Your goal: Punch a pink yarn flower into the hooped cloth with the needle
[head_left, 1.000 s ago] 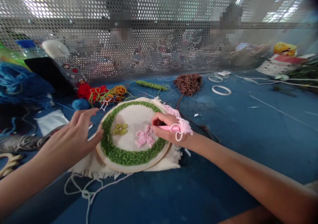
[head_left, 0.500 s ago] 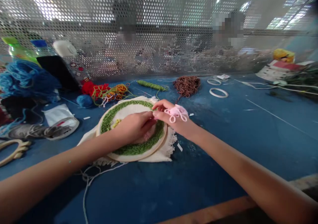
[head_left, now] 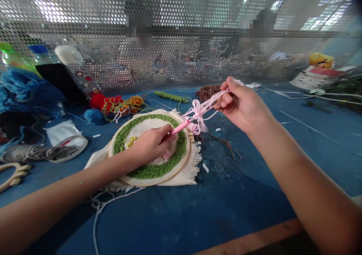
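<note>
My left hand (head_left: pixel 154 143) is closed around a pink punch needle (head_left: pixel 181 126), over a round embroidery hoop (head_left: pixel 189 149). Its tip is hidden by my fingers. Cream cloth (head_left: pixel 181 175) is stretched in the hoop, bearing a ring of green yarn loops (head_left: pixel 120 136), with a yellow patch (head_left: pixel 131 141) and a pink patch (head_left: pixel 166 155) inside. Raised to the right of the hoop, my right hand (head_left: pixel 240 104) pinches a bundle of pink yarn (head_left: pixel 198 111). Tangled strands and loops of it stretch from my fingers down toward the needle's back end.
Brown yarn (head_left: pixel 207 93), a green yarn bundle (head_left: pixel 171 97), red yarn (head_left: pixel 103 102) and a blue yarn pile (head_left: pixel 25 91) lie along the back. Bottles (head_left: pixel 17 57) stand at back left before a perforated metal screen (head_left: pixel 169 59). Another wooden hoop (head_left: pixel 11 174) lies at left.
My right hand has moved up and right, away from my left, drawing the pink yarn out into stretched strands. The pink punch needle now shows in my left hand, which stays over the hoop.
</note>
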Demonstrator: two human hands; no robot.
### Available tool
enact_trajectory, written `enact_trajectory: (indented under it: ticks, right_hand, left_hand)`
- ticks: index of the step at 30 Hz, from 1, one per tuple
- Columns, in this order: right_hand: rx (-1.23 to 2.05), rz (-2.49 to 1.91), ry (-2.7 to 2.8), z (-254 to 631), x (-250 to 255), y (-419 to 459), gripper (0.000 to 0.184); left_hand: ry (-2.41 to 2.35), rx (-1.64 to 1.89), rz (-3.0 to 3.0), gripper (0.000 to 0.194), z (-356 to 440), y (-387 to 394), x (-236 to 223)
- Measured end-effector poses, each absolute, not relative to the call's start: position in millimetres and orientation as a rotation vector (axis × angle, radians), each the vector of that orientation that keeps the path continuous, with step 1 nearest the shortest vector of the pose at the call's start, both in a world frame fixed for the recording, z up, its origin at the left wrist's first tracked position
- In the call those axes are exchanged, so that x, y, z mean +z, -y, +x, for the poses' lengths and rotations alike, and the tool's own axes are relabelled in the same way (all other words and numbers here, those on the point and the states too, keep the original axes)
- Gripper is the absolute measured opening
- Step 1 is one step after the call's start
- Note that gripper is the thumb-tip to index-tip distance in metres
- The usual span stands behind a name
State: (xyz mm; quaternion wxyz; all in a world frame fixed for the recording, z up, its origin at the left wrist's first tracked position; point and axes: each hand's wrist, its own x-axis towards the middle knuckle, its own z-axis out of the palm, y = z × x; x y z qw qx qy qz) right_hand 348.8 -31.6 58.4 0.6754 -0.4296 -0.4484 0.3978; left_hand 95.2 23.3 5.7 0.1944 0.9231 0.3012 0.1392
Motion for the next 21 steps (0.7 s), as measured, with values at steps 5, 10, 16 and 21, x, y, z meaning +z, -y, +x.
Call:
enact_trajectory:
  ticks: [5,10,16,21]
  right_hand:
    - [0.666,-1.561,1.034,397.3,35.6,20.4,0.028]
    - [0.542,-1.916,1.063,426.9,29.1,30.7,0.031]
    - [0.289,-1.696,1.421,355.8,69.7,46.5,0.027]
    - [0.662,-1.241,1.898,282.1,63.5,48.7,0.036]
  left_hand:
    - [-0.831,0.447,2.523,0.020,93.9,-25.5,6.2]
    - [-0.811,0.496,2.459,0.017,91.3,-26.8,4.8]
    - [-0.780,0.515,2.419,0.019,89.4,-27.3,3.9]
    - [-0.733,0.527,2.405,0.017,90.3,-28.6,1.9]
